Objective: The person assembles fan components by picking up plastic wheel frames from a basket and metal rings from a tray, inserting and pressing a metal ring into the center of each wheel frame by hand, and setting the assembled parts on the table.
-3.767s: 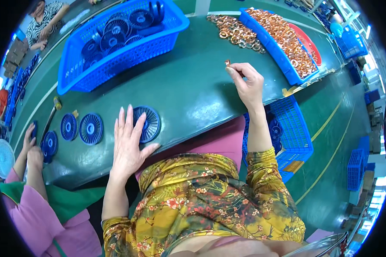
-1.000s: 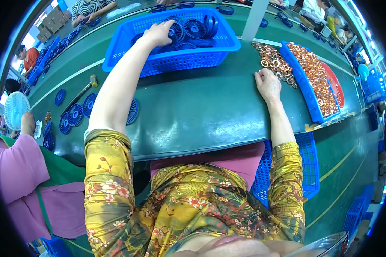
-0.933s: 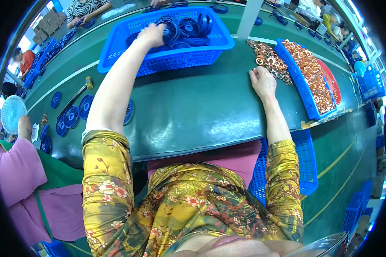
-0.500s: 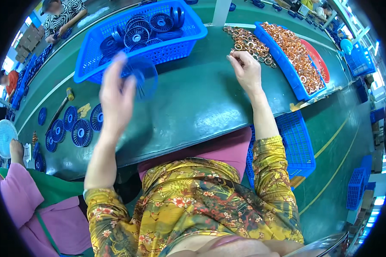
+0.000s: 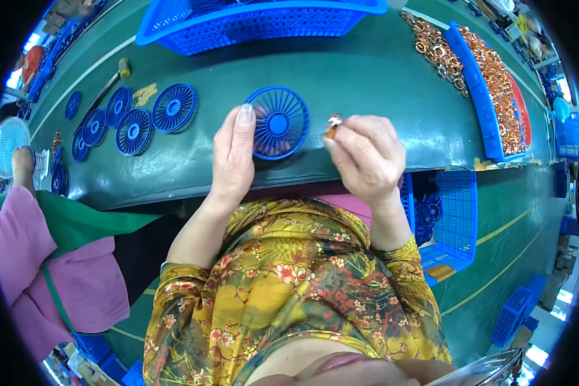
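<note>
A round blue plastic fan grille (image 5: 278,123) with radial spokes and a solid hub is held up by my left hand (image 5: 235,145). The thumb lies on its near-left rim, and the fingers show through the spokes behind it. My right hand (image 5: 370,154) pinches a small copper-coloured ring (image 5: 332,125) between thumb and fingertips. This ring is just right of the grille, apart from it. Part of the ring is hidden by the fingers.
Several more blue grilles (image 5: 134,132) lie at the left beside a hammer (image 5: 123,68) and a yellowish scrap (image 5: 145,94). A blue basket (image 5: 257,32) stands at the back. Copper rings (image 5: 439,55) are heaped beside a blue tray (image 5: 489,122). A co-worker's hand (image 5: 24,161) is far left.
My left hand has brought the grille from beside the basket toward me and to the right. My right hand has come back from the ring heap with a copper ring.
</note>
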{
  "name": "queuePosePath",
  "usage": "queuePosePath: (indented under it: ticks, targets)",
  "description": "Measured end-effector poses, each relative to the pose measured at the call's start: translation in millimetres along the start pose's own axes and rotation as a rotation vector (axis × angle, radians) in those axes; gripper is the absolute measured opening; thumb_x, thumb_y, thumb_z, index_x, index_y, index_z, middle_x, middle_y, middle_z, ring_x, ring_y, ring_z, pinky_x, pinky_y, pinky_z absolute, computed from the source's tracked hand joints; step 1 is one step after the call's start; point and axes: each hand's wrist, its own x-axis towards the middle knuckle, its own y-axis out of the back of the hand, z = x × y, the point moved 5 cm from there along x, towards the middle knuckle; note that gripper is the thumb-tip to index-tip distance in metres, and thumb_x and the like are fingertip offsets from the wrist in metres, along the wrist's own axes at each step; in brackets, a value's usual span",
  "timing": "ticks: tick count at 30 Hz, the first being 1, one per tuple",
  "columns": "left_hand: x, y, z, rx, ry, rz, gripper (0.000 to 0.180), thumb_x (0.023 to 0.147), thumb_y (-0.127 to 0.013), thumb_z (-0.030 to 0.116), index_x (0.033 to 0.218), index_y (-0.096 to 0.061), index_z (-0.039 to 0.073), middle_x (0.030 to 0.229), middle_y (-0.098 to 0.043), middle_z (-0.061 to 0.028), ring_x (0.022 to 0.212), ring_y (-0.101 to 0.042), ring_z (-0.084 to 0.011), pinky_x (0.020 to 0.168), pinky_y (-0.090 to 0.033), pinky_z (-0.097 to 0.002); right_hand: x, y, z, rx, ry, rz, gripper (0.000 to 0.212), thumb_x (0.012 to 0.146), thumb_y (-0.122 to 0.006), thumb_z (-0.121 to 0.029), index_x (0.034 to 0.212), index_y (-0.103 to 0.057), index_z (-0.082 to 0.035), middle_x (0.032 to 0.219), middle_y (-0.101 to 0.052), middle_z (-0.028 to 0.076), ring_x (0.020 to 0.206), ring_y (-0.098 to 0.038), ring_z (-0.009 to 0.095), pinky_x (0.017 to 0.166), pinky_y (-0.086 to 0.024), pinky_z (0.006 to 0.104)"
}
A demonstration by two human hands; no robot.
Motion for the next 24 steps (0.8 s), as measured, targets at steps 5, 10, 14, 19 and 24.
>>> queuePosePath:
  ticks: [5,10,14,19,24]
  targets:
    - [-10,-20,12,-0.141,-0.003,-0.102,0.042,0.102,-0.038,0.038,0.112,-0.054,0.000,0.098,-0.062,-0.0077,0.082,-0.060,-0.0115,0.072,-0.049,-0.0246,-1,-15,-16,0.003,0.037,-0.028,0.025,0.063,-0.080,-0.008,0.084,-0.065,-0.009,0.081,-0.060,0.002,0.071,-0.061,0.020,0.060,-0.048,0.0317]
    - [-19,-27,31,0.068,-0.195,-0.088,0.035,0.102,-0.040,0.026,0.120,-0.050,-0.003,0.105,-0.059,-0.0083,0.094,-0.055,-0.0130,0.084,-0.044,-0.0273,-1,-26,-19,0.004,-0.035,-0.126,0.018,0.069,-0.074,-0.011,0.079,-0.060,-0.009,0.080,-0.058,0.004,0.071,-0.058,0.022,0.061,-0.046,0.0340]
    - [-21,-28,31,0.253,-0.289,-0.085,0.031,0.101,-0.043,0.022,0.121,-0.049,0.000,0.095,-0.062,-0.0137,0.085,-0.061,-0.0194,0.075,-0.048,-0.0316,-3,-33,-16,0.003,-0.123,-0.338,0.015,0.074,-0.068,-0.010,0.083,-0.057,-0.007,0.082,-0.055,0.007,0.074,-0.055,0.026,0.064,-0.045,0.0378]
    - [-21,-33,26,0.281,-0.225,-0.142,0.031,0.100,-0.046,0.022,0.122,-0.048,0.000,0.092,-0.064,-0.0165,0.083,-0.064,-0.0234,0.073,-0.050,-0.0338,-8,-32,-13,0.037,-0.158,-0.437,0.015,0.076,-0.066,-0.009,0.085,-0.055,-0.006,0.083,-0.053,0.009,0.075,-0.054,0.028,0.065,-0.045,0.0394]
    - [-18,-36,26,0.231,-0.157,-0.205,0.033,0.098,-0.050,0.020,0.124,-0.047,0.000,0.105,-0.062,-0.0139,0.095,-0.061,-0.0196,0.084,-0.048,-0.0318,-22,-28,-10,0.150,-0.284,-0.224,0.022,0.076,-0.070,-0.007,0.093,-0.056,-0.003,0.090,-0.055,0.013,0.081,-0.055,0.032,0.071,-0.046,0.0411]
